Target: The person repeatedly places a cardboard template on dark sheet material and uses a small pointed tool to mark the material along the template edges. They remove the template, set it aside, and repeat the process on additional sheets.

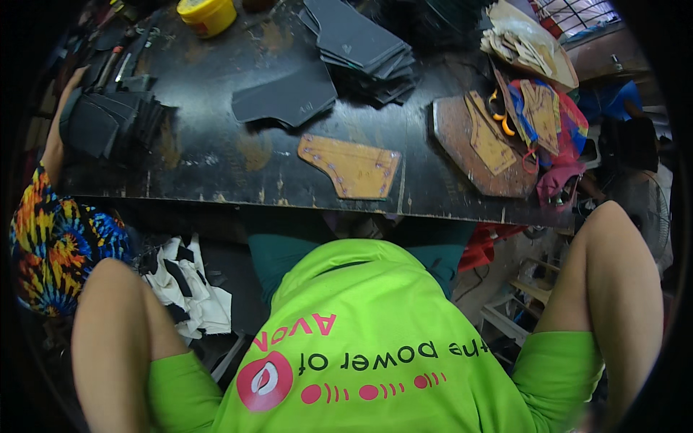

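Head view: tan cardboard pattern piece with stitch marks (351, 167) lay flat near front edge of dark worn worktable (216, 155); loose black cut leather piece (286, 99) just behind it. Own hands hidden below table edge; open or closed, impossible to say. Co-worker's hand (72, 81) rested on black stack (108, 119) at table's left end.

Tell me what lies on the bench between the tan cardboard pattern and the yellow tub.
In the head view, one dark cut piece lies between the tan cardboard pattern and the yellow tub.

Likely leather workshop, scarred black workbench (216, 155), stacked dark cut pieces (361, 40), cardboard patterns (351, 167)
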Motion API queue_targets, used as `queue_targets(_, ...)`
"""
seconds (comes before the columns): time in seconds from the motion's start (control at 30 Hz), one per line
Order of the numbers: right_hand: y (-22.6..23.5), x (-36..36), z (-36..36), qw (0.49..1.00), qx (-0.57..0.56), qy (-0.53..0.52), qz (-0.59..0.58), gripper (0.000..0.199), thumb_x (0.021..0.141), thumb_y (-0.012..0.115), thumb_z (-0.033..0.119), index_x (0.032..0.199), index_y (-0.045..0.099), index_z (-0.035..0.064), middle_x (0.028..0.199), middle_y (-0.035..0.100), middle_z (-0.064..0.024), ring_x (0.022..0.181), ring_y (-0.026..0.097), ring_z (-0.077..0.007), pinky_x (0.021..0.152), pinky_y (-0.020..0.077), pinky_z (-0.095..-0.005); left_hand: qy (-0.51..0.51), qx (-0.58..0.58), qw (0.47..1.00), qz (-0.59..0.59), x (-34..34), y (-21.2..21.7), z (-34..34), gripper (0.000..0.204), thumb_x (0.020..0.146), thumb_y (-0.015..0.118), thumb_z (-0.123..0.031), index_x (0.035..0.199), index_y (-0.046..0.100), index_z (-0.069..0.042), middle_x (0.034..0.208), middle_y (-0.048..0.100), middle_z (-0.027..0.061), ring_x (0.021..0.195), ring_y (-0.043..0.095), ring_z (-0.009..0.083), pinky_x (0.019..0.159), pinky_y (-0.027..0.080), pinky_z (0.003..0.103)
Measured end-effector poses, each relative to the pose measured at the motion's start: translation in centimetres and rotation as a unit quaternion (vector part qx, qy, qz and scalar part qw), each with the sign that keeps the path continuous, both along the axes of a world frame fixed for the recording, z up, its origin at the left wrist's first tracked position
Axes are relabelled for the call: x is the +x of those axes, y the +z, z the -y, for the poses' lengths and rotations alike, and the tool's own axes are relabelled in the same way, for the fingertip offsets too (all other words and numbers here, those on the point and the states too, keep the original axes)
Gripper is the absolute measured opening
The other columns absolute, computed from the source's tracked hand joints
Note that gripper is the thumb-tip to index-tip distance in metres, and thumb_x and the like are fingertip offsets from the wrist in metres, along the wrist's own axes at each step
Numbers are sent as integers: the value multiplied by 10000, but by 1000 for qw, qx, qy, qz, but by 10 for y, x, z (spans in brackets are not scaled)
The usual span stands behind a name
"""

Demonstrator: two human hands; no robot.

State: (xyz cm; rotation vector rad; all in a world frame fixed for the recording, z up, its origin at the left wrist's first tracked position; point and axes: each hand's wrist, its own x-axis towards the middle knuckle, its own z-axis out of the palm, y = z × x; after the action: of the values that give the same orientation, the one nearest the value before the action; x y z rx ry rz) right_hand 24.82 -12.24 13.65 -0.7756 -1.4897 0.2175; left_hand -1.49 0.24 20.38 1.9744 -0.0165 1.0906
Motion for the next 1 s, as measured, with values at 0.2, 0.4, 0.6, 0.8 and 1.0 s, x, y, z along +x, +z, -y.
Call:
queue_targets(0.2, -16, -4, -18, 999, -52, 2, -13, 94, 979, 725, 189, 1015, 733, 103, 971, 699, 41, 917, 605, -116, 850, 487, -364, 23, -56, 987, 150, -1, -3, -6, 216, 987, 688, -223, 1101, 637, -45, 1192, 631, 123, 1117, 618, 269, 1015, 442, 453)
queue_targets(0.4, -27, -2, -29, 997, -73, 5, -9, 97, 978, 728, 204, 1011, 733, 113, 976, 705, 46, 937, 616, -122, 870, 494, -381, 33, -72, 970, 229, 0, -10, -14, 222, 986, 688, -213, 1113, 642, -36, 1201, 632, 135, 1131, 618, 277, 1026, 445, 459)
queue_targets(0.6, -33, -5, -32, 996, -83, 16, -16, 100, 977, 730, 219, 1007, 733, 123, 981, 710, 50, 957, 626, -127, 889, 501, -398, 46, -81, 958, 271, -7, -13, -22, 229, 985, 687, -203, 1125, 647, -27, 1210, 633, 146, 1145, 618, 285, 1038, 448, 465)
queue_targets(0.8, -42, -10, -45, 996, -89, 21, -11, 104, 977, 733, 234, 1003, 733, 133, 986, 716, 54, 977, 637, -133, 909, 508, -416, 62, -64, 943, 321, -12, -14, -33, 236, 984, 686, -194, 1137, 652, -18, 1219, 635, 158, 1158, 619, 292, 1049, 451, 471)
queue_targets(1.0, -24, -7, -38, 999, -39, 15, -22, 108, 976, 735, 249, 999, 732, 143, 991, 722, 58, 996, 647, -138, 928, 515, -433, 43, -76, 948, 306, 8, -29, -6, 243, 983, 686, -184, 1149, 657, -8, 1228, 636, 169, 1172, 619, 300, 1061, 454, 477)
